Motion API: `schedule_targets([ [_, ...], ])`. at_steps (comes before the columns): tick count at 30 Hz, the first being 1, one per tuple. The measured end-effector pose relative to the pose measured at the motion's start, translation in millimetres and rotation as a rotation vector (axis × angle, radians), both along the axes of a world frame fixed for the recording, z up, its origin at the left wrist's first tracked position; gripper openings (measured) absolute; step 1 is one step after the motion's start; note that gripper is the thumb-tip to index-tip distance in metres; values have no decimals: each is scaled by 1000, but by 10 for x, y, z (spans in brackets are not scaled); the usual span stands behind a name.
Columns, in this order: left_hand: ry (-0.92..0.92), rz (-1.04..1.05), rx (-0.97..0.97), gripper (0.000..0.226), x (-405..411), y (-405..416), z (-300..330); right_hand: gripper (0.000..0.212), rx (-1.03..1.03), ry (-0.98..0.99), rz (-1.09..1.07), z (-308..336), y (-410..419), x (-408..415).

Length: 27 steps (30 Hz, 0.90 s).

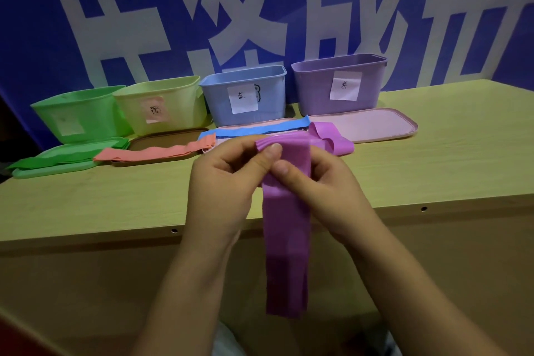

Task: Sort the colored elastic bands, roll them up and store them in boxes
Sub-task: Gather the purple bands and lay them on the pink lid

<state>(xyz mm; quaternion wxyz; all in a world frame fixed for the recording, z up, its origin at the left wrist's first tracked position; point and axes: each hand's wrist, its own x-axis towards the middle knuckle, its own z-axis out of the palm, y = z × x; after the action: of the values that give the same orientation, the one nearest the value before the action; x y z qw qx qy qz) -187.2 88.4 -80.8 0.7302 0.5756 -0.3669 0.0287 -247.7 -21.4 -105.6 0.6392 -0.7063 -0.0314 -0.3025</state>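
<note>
A purple elastic band (287,243) hangs folded from both hands over the table's front edge. My left hand (225,182) pinches its top end with thumb and fingers. My right hand (323,185) grips the same end from the right, thumb on the front. More purple band (335,139) lies looped on the table behind my hands. A blue band (254,130), a pink band (156,152) and a green band (57,157) lie flat on lids. Behind them stand a green box (78,113), a yellow box (161,104), a blue box (245,92) and a purple box (338,84).
Lids lie in front of the boxes: a green lid (55,167), a brown lid (161,143) and a pink lid (367,127). The wooden table (115,199) has its front edge under my wrists. A blue wall with white characters rises behind.
</note>
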Motion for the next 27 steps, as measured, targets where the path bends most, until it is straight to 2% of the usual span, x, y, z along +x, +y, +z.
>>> schedule_targets([
  [2,66,19,-78,13,28,15,-4,11,-34,20,14,-66,25,26],
  [7,-12,65,-35,11,21,4,-5,4,6,-3,32,-235,82,20],
  [9,-2,92,-70,8,23,-4,68,13,-4,-26,91,-276,51,7],
  [11,43,123,-183,7,92,56,197,26,-69,-21,120,-355,63,-5],
  [12,9,140,-191,8,131,103,271,25,-67,-9,133,-392,76,-14],
  [14,-94,160,-112,12,158,173,364,19,-33,3,150,-440,81,-35],
  [17,-140,203,-92,10,170,165,370,15,18,19,196,-511,62,-68],
  [19,-194,249,-63,17,166,112,363,17,70,25,219,-580,96,-80],
  [22,-155,274,-81,21,194,25,307,22,120,49,227,-661,112,-51],
  [27,-73,235,26,15,291,-67,215,16,-18,95,121,-621,-10,53],
])
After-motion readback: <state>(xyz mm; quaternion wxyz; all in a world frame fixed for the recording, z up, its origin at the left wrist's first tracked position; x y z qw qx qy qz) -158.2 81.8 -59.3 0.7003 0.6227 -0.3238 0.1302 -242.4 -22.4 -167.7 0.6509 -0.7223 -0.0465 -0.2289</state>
